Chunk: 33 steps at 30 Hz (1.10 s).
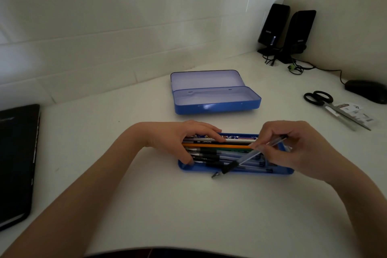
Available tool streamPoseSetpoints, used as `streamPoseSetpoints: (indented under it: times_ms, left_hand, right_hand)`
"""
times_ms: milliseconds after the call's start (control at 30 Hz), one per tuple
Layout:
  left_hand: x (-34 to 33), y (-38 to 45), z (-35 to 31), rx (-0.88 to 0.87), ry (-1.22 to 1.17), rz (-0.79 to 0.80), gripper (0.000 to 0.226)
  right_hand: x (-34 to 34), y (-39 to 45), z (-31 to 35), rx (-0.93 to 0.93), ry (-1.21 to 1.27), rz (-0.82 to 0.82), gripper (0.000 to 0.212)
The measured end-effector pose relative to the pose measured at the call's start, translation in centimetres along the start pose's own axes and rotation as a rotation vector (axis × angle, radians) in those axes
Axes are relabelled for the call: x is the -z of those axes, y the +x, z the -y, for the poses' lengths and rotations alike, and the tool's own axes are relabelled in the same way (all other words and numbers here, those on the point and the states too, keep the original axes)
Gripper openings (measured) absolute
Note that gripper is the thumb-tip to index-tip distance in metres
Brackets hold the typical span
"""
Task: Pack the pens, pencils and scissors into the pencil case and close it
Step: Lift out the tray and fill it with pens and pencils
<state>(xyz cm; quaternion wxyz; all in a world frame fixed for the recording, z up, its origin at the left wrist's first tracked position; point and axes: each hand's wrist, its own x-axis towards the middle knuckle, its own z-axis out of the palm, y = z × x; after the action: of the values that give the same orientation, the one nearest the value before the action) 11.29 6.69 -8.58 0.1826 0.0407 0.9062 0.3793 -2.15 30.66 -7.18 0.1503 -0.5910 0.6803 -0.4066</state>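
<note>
Two hands work at a blue tray of pens and pencils on the white desk (146,205).

The open pencil case (215,98) lies empty behind the tray (236,170), the scissors (335,109) well apart at right. The left hand (184,140) rests spread on the pens and pencils (217,148); the right hand (293,148) pinches a clear pen (249,157), tilted over the tray.

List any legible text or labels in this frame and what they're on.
None reads with certainty.
Left speaker: small pale brand mark, too blurred.
Right speaker: the same.
Packaging under the scissors: print too small.
Pencils in the tray: printed markings, blurred.
</note>
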Motion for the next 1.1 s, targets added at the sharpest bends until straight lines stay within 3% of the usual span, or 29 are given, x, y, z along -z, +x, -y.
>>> streamPoseSetpoints:
  times_ms: [200, 367, 500, 800, 967, 1100]
  left_hand:
    - [0.0, 0.0, 0.1, 0.003, -0.002, -0.001, 0.077]
    - [0.0, 0.1, 0.0, -0.007, -0.003, -0.005, 0.076]
    - [0.0, 0.0, 0.0, -0.001, -0.023, -0.002, 0.076]
    - [0.0, 0.1, 0.1, -0.031, -0.08, 0.01, 0.069]
    - [-0.1, 0.1, 0.3, -0.023, -0.16, 0.001, 0.063]
    - [-0.1, 0.3, 0.5, -0.026, -0.32, -0.151, 0.048]
  right_hand:
    - [-0.3, 0.3, 0.1, 0.038, 0.088, -0.07, 0.009]
    - [-1.2, 0.1, 0.0, -0.028, -0.02, 0.077, 0.013]
    - [-3.2, 0.5, 0.0, 0.038, -0.173, 0.135, 0.007]
    - [-4.5, 0.9, -0.2, 0.063, -0.234, 0.168, 0.022]
    - [-3.9, 0.7, -0.4, 0.006, -0.23, 0.159, 0.019]
    - [-3.8, 0.7, -0.2, 0.0, -0.25, 0.207, 0.015]
